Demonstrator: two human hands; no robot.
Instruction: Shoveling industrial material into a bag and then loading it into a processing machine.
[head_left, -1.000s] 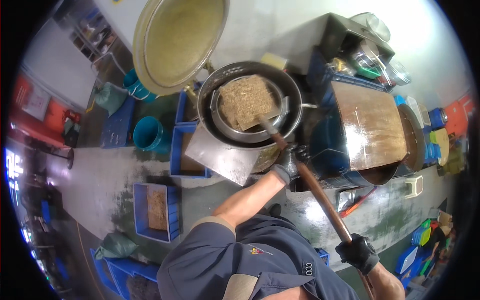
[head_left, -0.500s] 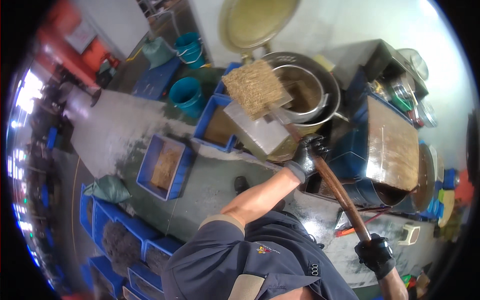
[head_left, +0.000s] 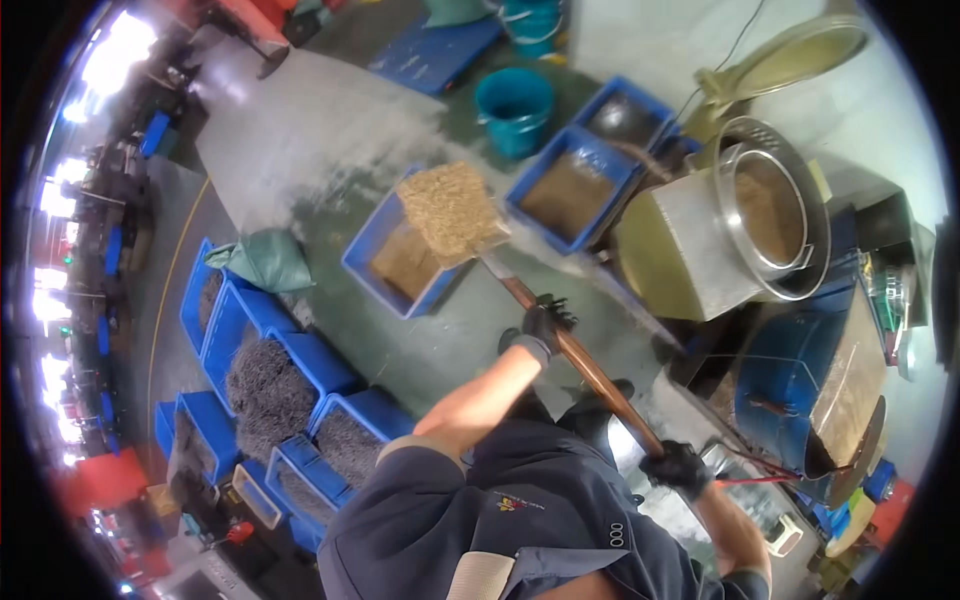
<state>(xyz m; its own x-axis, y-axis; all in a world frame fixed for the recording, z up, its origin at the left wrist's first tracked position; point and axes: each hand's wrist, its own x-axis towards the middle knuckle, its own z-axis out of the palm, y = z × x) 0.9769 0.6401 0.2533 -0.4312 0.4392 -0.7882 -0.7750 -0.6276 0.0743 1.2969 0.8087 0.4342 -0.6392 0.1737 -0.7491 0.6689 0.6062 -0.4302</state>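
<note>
A long-handled shovel (head_left: pixel 590 372) with a brown wooden shaft lies slantwise across my front. Both hands are closed around it, in dark gloves. My left hand (head_left: pixel 541 330) grips the shaft close to the blade, while my right hand (head_left: pixel 677 470) holds it near the butt end. On the blade sits a heap of tan, grainy material (head_left: pixel 450 212) that hides most of the metal. The loaded blade is over the right part of a blue bin (head_left: pixel 361 262), which has similar brown material inside. Whether blade and bin touch I cannot tell.
At the right stands a machine with a round steel bowl (head_left: pixel 722 200) and a raised lid (head_left: pixel 800 60). Beside it are blue bins (head_left: pixel 515 195) and a teal bucket (head_left: pixel 515 110). Blue crates (head_left: pixel 290 330) of grey shavings and a green sack (head_left: pixel 270 262) line the left.
The loaded shovel has swung left, from beside the steel bowl to over the blue bin on the floor. Both hands moved with it, and my view turned left.
</note>
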